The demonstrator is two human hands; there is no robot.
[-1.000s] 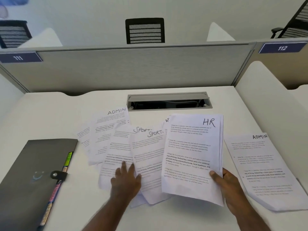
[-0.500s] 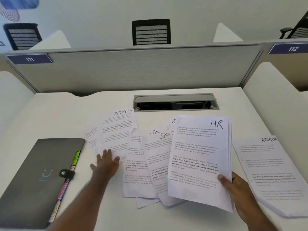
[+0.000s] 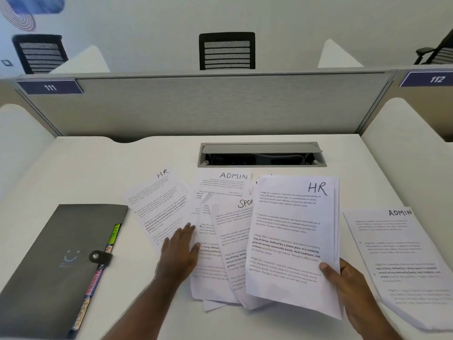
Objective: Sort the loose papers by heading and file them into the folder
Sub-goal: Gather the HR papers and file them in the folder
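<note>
While sorting is underway, your right hand (image 3: pixel 348 285) pinches the HR stack (image 3: pixel 294 241).
Left hand's (image 3: pixel 180 251) flat fingers press an HR sheet (image 3: pixel 157 207); beside them, the folder (image 3: pixel 56 261) remains shut, nothing filed.

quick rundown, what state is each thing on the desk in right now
folder: closed, strap snapped, flat on the desk
HR stack: pinched at its lower right corner by the right hand, raised over the pile
loose HR sheet: flat, left hand resting on it with straight fingers
SPORT sheets: fanned, overlapping, partly covered by the HR stack
middle ADMIN sheet: flat, partly covered
right ADMIN pile: set apart, untouched
cable tray: lid open
</note>
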